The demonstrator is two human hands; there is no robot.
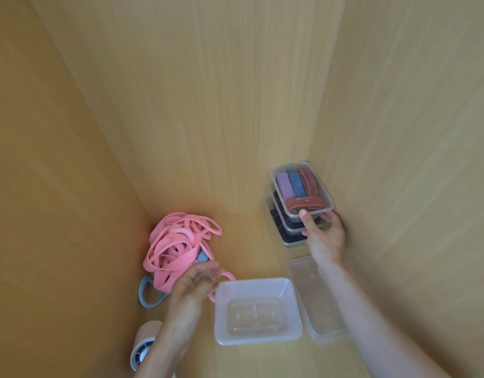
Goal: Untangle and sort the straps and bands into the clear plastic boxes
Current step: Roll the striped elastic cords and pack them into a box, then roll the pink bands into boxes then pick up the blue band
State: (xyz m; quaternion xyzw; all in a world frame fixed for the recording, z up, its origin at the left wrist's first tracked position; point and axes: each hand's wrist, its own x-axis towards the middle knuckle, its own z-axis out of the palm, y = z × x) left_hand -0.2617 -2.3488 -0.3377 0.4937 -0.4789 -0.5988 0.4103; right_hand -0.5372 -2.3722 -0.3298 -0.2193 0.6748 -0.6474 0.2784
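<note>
Done so far: top box (325, 198) of a stack of three in the far right corner holds folded striped straps (298, 184), red, blue and purple, lying side by side. We judge that sort finished. The two lower boxes (289, 239) hold something dark (contents too dim to name).
Left to do: pink bands (175, 244) lie in one tangled heap in the far left corner. A grey band (149, 294) sits at the heap's near edge, partly under it. None of these is boxed yet, so we put the task at roughly midway.
Right hand (324, 236): fingers clasp the near end of the top box, thumb on the rim.
Left hand (194, 282): fingers curled round a loop of the pink bands at the heap's near edge, just beside the empty box (slightly blurred).
Next container: empty box (257, 281) stands open on the desk (249, 241), near us, between the two hands.
Around: a flat clear lid or tray (317, 301) just right of the empty box, and a tape roll (145, 342) on its side at the near left.
In the way: the knot itself, with grey caught among pink. Wooden walls hem the heap in on two sides.
</note>
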